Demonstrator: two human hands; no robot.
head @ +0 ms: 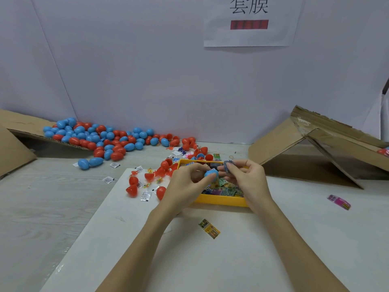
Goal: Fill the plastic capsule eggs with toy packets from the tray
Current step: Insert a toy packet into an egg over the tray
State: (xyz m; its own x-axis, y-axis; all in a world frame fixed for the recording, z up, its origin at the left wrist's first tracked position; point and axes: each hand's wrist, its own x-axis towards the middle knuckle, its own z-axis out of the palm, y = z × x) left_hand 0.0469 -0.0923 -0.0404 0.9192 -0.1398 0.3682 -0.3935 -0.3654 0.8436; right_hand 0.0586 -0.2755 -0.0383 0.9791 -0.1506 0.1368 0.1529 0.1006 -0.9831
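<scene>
Nearest you, your two bare forearms reach up from the lower edge across a white sheet [130, 239] that lies on the pale wood-grain counter [42, 207], with a loose yellow toy packet [209, 228] lying on the sheet between them. Your left hand [185, 184] has its grip closed around a blue capsule half [211, 173], thumb and fingertips curled on its shell. Your right hand [246, 178] pinches a bluish toy packet [228, 165] just beside that half, at about 2 o'clock from it; whether the two touch is hard to tell. Both hands hang over the yellow tray [221, 200], which is filled with printed packets. At 9 o'clock from the tray, red capsule halves [132, 189] and small white packets [145, 196] lie scattered on the sheet's far left corner. At 10 o'clock, a pile of blue and red eggs [101, 138] spills from a flattened cardboard box [19, 127] against the white wall. At 3 o'clock from the tray a pink packet [339, 202] lies alone, and behind it stands a tipped cardboard box [311, 148]. A paper sign [250, 22] hangs on the wall at 12 o'clock.
</scene>
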